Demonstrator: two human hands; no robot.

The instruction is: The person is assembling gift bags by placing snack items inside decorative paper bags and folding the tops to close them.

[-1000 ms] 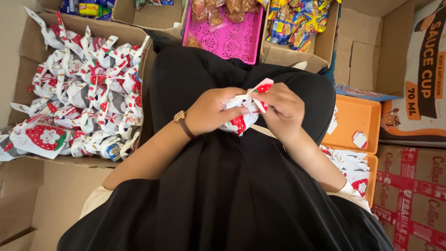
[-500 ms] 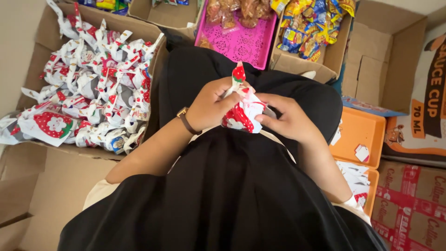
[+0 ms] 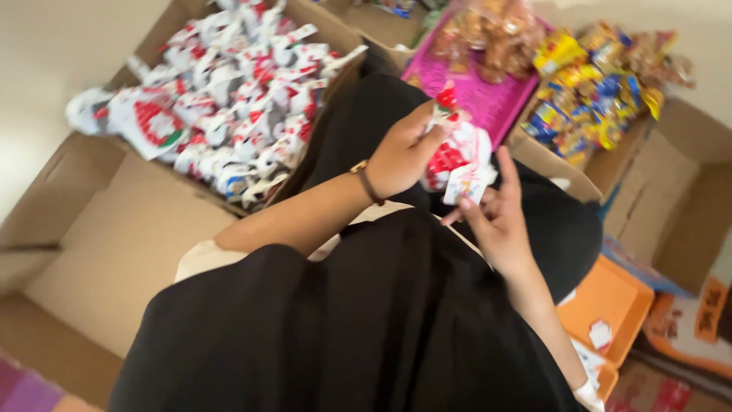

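Compared with half a second earlier, the right hand (image 3: 499, 221) had released the packet (image 3: 457, 156) and dropped just below it, fingers apart, fingertips touching the lower edge. The left hand (image 3: 404, 156) kept its grip clamped on the packet's upper left side, above the lap. The packet's long axis ran upright, tilted slightly left. The cardboard box (image 3: 91, 229) of similar packets lay to the left; the pink tray (image 3: 488, 99) lay just beyond, with open room between.
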